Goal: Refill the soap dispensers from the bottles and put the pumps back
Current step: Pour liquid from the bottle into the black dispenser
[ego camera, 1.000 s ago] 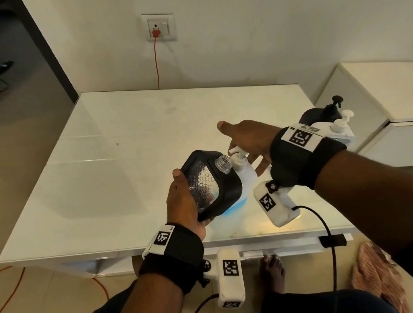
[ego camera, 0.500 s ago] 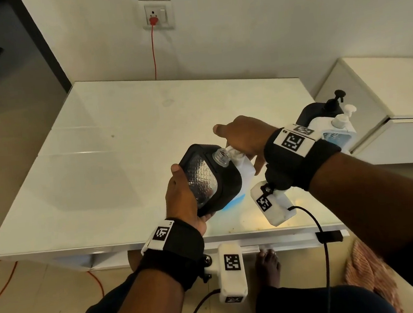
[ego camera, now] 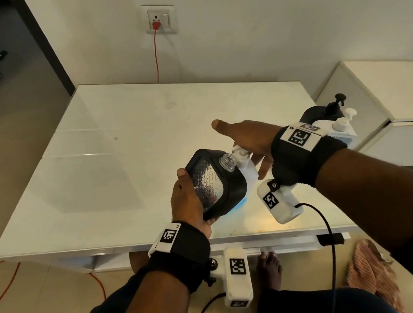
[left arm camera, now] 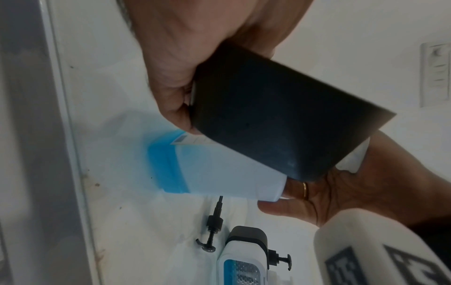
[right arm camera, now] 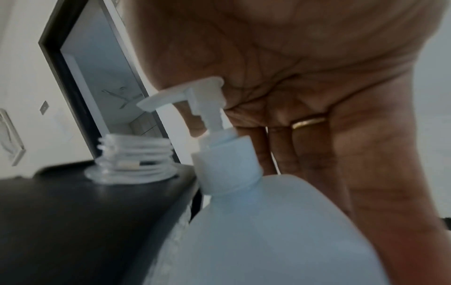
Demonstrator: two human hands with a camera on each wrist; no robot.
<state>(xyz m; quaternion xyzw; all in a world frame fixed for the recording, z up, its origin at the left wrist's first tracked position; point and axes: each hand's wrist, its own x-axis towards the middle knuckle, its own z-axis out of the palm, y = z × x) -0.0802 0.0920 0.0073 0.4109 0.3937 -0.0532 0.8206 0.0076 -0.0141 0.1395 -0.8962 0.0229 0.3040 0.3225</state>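
Head view shows the right hand [ego camera: 246, 137], fingers straight and holding nothing, directly over the pump [right arm camera: 195, 100] of the refill bottle [ego camera: 249, 175] near the table's [ego camera: 124, 151] front edge, while the left hand [ego camera: 188, 203] grips the uncapped black dispenser [ego camera: 218, 183] tilted against it.

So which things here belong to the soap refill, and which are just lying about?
Job:
- black dispenser, pump off, gripped by left hand
- white refill bottle, right hand open over its pump
- loose black pump
- two more dispensers

Lying about:
- red cable
- striped cloth
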